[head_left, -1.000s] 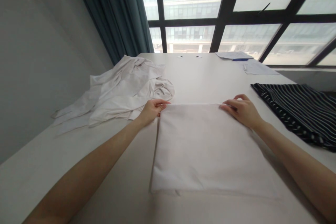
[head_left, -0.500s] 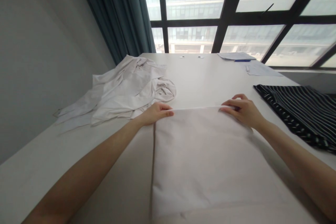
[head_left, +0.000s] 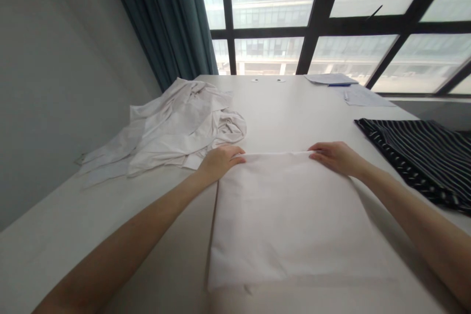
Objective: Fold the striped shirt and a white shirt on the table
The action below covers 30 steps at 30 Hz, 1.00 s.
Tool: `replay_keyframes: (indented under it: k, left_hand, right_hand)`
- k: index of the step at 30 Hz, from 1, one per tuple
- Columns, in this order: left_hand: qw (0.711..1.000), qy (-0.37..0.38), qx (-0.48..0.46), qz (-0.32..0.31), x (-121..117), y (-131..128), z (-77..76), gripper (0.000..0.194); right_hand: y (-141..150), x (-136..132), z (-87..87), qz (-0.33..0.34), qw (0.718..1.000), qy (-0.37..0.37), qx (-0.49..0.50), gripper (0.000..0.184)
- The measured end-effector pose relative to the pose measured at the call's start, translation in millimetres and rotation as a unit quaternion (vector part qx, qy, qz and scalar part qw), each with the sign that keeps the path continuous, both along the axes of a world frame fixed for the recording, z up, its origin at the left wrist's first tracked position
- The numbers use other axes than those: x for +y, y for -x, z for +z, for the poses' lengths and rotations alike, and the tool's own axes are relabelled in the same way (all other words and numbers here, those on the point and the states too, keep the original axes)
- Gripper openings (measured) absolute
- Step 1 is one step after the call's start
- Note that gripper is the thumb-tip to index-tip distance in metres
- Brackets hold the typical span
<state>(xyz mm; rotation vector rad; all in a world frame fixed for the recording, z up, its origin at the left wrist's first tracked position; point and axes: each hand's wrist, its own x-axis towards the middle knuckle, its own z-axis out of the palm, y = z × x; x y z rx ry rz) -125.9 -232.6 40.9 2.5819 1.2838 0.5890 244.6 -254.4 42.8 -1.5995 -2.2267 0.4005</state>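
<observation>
A white cloth (head_left: 287, 216), folded into a rough rectangle, lies in front of me and runs off toward the lower edge of the view. My left hand (head_left: 221, 159) pinches its far left corner between thumb and fingers. At the far right corner, my right hand (head_left: 334, 157) grips the same edge, thumb toward me. The far edge stretches nearly straight between both hands, and shallow wrinkles cross the nearer part of the cloth.
A crumpled heap of white fabric (head_left: 184, 122) lies left of my left hand. Black-and-white striped fabric (head_left: 423, 157) sits at the right. Papers (head_left: 331, 79) and a blue pen (head_left: 339, 85) rest at the far right of the white table (head_left: 287, 113), before the windows.
The fingers of my right hand have closed down flatter on the cloth's far corner. My left hand has turned slightly, and the cloth's near part has shifted a little toward the left.
</observation>
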Motion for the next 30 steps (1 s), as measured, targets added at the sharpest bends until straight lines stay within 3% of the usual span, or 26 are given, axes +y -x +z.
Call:
replay_keyframes:
  k: [2, 5, 9, 12, 22, 30]
  left_hand:
    - [0.996, -0.071, 0.046, -0.029, -8, -7, -0.9, 0.023]
    - [0.986, -0.111, 0.091, -0.086, -24, -20, -5.5, 0.037]
    - [0.981, -0.07, 0.141, -0.114, -39, -30, -10.8, 0.05]
    - [0.979, -0.029, 0.166, -0.119, -40, -29, -9.5, 0.053]
    - [0.971, 0.037, 0.206, -0.118, -38, -14, -6.3, 0.067]
    - [0.97, 0.014, 0.218, -0.105, -39, -4, -9.7, 0.072]
  right_hand:
    - [11, -2, -2.1, 0.035, 0.998, -0.035, -0.042, 0.03]
    - [36, -12, -7.9, 0.09, 0.989, -0.076, -0.089, 0.041]
    - [67, -33, -17.6, 0.099, 0.98, -0.097, -0.141, 0.049]
    - [75, -41, -20.2, 0.103, 0.976, -0.068, -0.181, 0.059]
    - [51, -41, -20.8, 0.076, 0.971, -0.039, -0.221, 0.069]
    - [26, -45, -23.2, 0.013, 0.972, -0.017, -0.234, 0.072]
